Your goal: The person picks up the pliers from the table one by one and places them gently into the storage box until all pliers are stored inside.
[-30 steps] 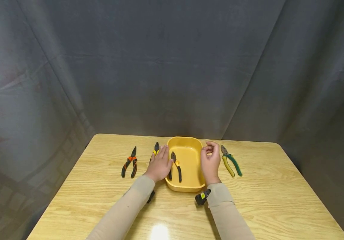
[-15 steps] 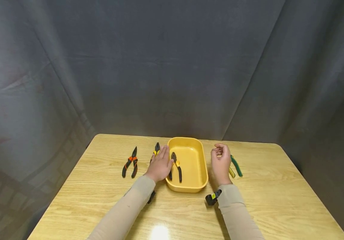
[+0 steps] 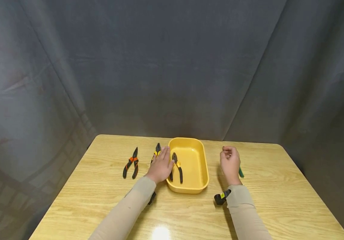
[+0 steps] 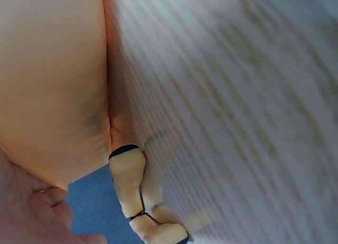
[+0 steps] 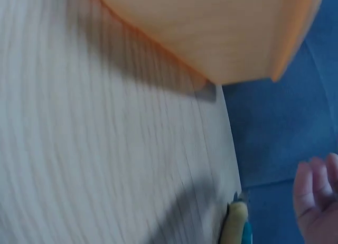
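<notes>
My left hand (image 3: 159, 166) lies with straight fingers along the left rim of a yellow plastic bin (image 3: 197, 170). One pair of black-and-yellow pliers (image 3: 180, 174) leans inside the bin's left part, partly covered by that hand. Another black-and-yellow pair of pliers (image 3: 158, 148) lies just beyond the fingers, its handles mostly hidden. Right of the bin, my right hand (image 3: 230, 165) hangs with loosely curled fingers and nothing in them. It hides most of the green-and-yellow pliers (image 3: 241, 172), whose yellow grip (image 5: 235, 223) shows low in the right wrist view.
Orange-and-black pliers (image 3: 134, 160) lie spread at the left of the wooden table (image 3: 280, 193). A dark grey curtain (image 3: 172, 73) hangs behind the table's back edge. A small black camera (image 3: 221, 198) sits at the right wrist.
My right hand has drawn away from the bin's right rim and moved rightward, now covering most of the green-and-yellow pliers. The left hand stays at the left rim.
</notes>
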{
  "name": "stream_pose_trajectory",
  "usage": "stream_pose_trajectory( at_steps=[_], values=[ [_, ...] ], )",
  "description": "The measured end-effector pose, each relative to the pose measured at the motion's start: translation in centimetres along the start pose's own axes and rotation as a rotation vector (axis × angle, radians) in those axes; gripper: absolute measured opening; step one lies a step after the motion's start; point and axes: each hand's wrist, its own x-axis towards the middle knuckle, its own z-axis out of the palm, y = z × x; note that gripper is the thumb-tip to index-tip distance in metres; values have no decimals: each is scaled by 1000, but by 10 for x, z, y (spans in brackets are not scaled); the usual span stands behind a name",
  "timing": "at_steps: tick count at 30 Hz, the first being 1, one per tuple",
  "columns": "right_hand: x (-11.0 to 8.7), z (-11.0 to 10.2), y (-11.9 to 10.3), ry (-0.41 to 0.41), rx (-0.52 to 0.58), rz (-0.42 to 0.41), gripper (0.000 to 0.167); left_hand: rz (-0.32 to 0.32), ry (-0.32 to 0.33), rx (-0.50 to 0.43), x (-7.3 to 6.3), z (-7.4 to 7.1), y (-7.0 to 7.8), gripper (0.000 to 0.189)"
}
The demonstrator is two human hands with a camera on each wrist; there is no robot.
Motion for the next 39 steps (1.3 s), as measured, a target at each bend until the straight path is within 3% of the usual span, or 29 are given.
stream_pose_trajectory(
  at_steps=[8, 20, 39],
  values=[
    [7, -17, 5, -52, -76, 52, 29, 5, 8, -11, 0, 0, 3, 64],
    [17, -32, 11, -27, -150, 78, 30, -11, 1, -17, -1, 2, 6, 64],
    [19, -50, 29, -92, -238, 184, 35, -3, 0, -18, 2, 5, 7, 64]
  ],
)
